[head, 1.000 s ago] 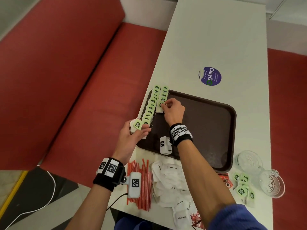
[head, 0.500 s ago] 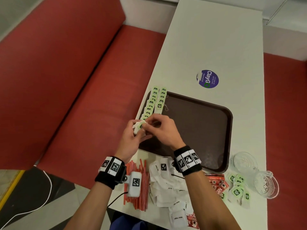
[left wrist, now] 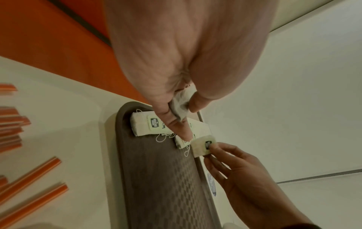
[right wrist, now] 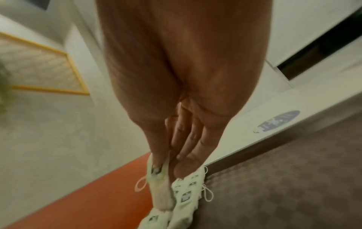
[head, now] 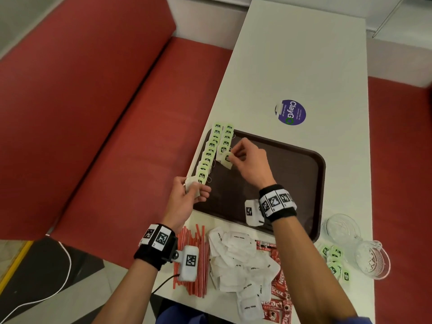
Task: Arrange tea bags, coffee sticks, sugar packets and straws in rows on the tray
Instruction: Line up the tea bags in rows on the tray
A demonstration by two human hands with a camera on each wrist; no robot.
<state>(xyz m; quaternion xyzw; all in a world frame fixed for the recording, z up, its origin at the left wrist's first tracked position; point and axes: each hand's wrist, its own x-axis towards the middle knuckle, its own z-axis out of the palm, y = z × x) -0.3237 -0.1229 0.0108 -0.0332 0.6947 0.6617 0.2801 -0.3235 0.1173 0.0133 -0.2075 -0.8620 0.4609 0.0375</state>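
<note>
A dark brown tray (head: pixel 292 183) lies on the white table. Two rows of green-tagged tea bags (head: pixel 211 150) run along its left edge. My right hand (head: pixel 236 156) pinches one tea bag (head: pixel 226 160) at the near end of the second row (head: pixel 225 141), just above the tray; the same tea bag (left wrist: pixel 202 146) shows in the left wrist view and hangs from the fingertips (right wrist: pixel 158 186) in the right wrist view. My left hand (head: pixel 194 187) hovers over the tray's near-left corner, gripping a crumpled tea bag (left wrist: pixel 181 105) between thumb and fingers.
Along the near table edge lie red-and-white straws (head: pixel 198 258), a heap of white sugar packets (head: pixel 238 258) and red coffee sticks (head: pixel 278 284). Loose tea bags (head: pixel 334 260) and two glass bowls (head: pixel 371 260) sit near the right edge. A purple sticker (head: pixel 291 112) lies beyond the tray.
My right hand took a tea bag from my left hand and carried it forward to the end of the second row. My left hand stayed near the tray's near-left corner.
</note>
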